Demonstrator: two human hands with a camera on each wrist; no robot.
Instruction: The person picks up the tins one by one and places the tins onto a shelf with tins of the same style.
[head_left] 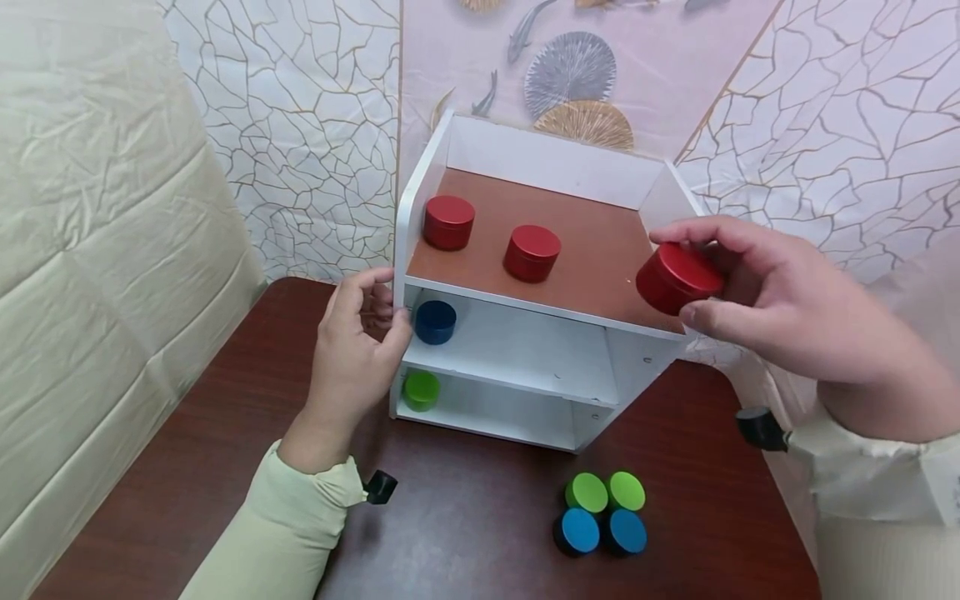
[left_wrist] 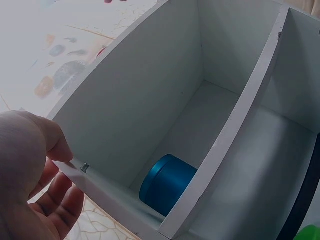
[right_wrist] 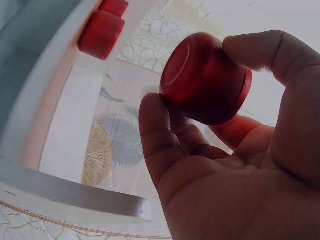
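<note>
On a dark, reddish-brown table [head_left: 450, 533] with a faint sheen stands a white shelf [head_left: 540, 158], its top board [head_left: 592, 242] brown. Behind it hangs a pink panel [head_left: 667, 75] with grey and gold fan shapes, between white walls [head_left: 300, 125] veined in gold; pale, creased cloth [head_left: 97, 208] covers the left side. The left hand [head_left: 352, 350] pinches the shelf's left side edge between thumb and fingers. The right hand [head_left: 787, 292], thumb and fingers curled, grips a red tin [head_left: 675, 282], tilted, at the top board's right front. Two red tins [head_left: 532, 253] stand further left; a blue tin [head_left: 435, 322] and a green tin [head_left: 422, 391] sit below. Four more tins [head_left: 587, 492] cluster on the table.
</note>
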